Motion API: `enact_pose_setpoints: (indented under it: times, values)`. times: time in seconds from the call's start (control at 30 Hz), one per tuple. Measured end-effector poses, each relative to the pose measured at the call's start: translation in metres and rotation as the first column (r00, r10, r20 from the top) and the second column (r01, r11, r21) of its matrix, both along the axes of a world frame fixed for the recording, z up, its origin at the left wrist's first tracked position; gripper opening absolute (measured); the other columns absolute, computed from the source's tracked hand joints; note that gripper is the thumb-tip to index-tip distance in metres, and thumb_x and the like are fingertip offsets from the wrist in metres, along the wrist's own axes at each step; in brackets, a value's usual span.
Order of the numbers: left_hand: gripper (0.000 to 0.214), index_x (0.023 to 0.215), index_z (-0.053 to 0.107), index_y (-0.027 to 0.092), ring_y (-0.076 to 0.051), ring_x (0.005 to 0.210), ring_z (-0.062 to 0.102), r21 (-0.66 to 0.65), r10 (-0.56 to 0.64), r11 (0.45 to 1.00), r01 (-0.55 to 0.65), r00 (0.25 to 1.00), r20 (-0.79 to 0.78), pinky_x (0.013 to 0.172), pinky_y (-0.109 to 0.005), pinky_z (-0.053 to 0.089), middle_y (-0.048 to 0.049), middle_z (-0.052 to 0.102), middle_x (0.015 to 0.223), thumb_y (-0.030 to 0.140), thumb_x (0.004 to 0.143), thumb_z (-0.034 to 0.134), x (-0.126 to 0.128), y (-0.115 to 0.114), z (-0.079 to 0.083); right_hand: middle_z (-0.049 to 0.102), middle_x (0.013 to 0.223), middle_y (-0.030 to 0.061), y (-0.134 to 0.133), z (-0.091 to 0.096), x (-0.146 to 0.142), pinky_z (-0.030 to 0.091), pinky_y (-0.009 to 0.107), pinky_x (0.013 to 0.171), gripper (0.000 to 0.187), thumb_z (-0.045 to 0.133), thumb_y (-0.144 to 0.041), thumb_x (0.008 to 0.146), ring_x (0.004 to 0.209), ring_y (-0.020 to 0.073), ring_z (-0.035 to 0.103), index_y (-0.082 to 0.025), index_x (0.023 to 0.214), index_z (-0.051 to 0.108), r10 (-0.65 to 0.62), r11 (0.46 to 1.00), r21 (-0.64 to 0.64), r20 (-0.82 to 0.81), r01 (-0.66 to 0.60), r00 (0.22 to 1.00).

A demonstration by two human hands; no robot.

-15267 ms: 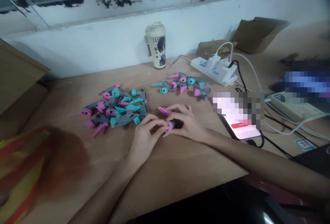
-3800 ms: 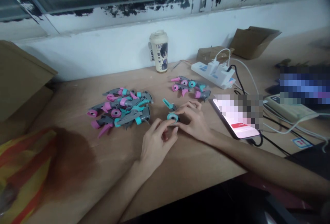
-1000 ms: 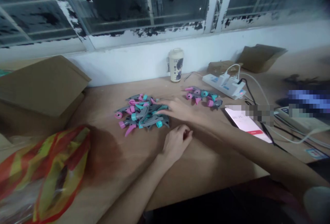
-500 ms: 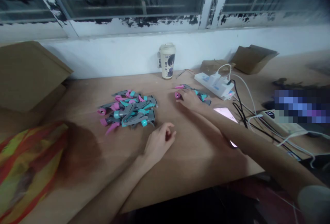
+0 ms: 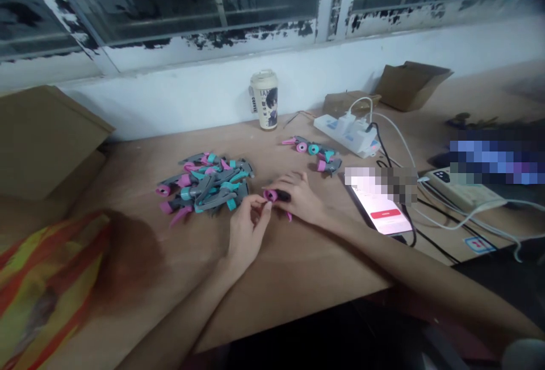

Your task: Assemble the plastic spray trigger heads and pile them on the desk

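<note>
The right hand (image 5: 298,195) grips the sprayer (image 5: 276,195) — best held steady — while the left hand (image 5: 246,229) touches its pink rim (image 5: 266,194); whether pinching, I can't tell.

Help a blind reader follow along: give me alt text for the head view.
The right hand holds a pink-collared nozzle, the left hand at its collar. A pile of nozzles lies to the left, a smaller group beyond, near a power strip.

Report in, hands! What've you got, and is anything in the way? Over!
Right hand gripping pink-ringed sprayer head. Left hand at its open end. Nothing visibly blocking; big sprayer pile close to left hand.
</note>
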State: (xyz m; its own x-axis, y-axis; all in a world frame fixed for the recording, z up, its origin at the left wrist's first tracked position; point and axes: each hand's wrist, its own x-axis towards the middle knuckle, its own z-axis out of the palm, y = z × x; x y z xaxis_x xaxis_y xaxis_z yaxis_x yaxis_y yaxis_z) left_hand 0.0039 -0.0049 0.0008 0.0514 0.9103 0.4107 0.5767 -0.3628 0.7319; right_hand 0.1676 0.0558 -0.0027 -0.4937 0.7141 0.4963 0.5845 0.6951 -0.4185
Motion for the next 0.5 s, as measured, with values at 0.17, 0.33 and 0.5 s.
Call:
enact_pose_setpoints:
  times: [0.17,0.33,0.5]
  values:
    - [0.019,0.097,0.052,0.019,-0.015,0.083,0.058,0.064,0.030,0.997,-0.031,0.999,0.019,0.060,-0.023,0.050,-0.0048,0.055,0.093,0.027,0.081,0.057,0.001,-0.002,0.002,0.067,0.096,-0.0004,-0.024,-0.006,0.003,0.028,0.035,0.091,0.022,0.065,-0.031,0.078,0.095,0.0158,0.058,-0.026,0.099,0.064,0.031,0.999,-0.035,-0.206,-0.039,0.978]
    - [0.027,0.105,0.047,0.020,-0.017,0.086,0.061,-0.220,-0.102,0.962,0.161,0.961,0.256,0.058,-0.025,0.054,-0.0051,0.058,0.096,0.030,0.081,0.057,0.004,-0.001,-0.005,0.068,0.089,-0.0007,-0.028,-0.004,0.005,0.030,0.035,0.086,0.021,0.069,-0.028,0.073,0.088,0.0158,0.058,-0.024,0.094,0.066,0.050,0.995,-0.070,-0.238,-0.068,0.970]
    - [0.027,0.097,0.051,0.018,-0.014,0.077,0.059,-0.438,-0.179,0.810,0.391,0.875,0.450,0.053,-0.022,0.053,-0.0027,0.056,0.091,0.030,0.076,0.061,0.000,0.007,-0.001,0.069,0.088,-0.0004,-0.027,-0.009,0.009,0.025,0.038,0.087,0.027,0.075,-0.036,0.067,0.090,0.0176,0.056,-0.026,0.092,0.068,0.050,0.995,-0.079,-0.212,-0.068,0.976]
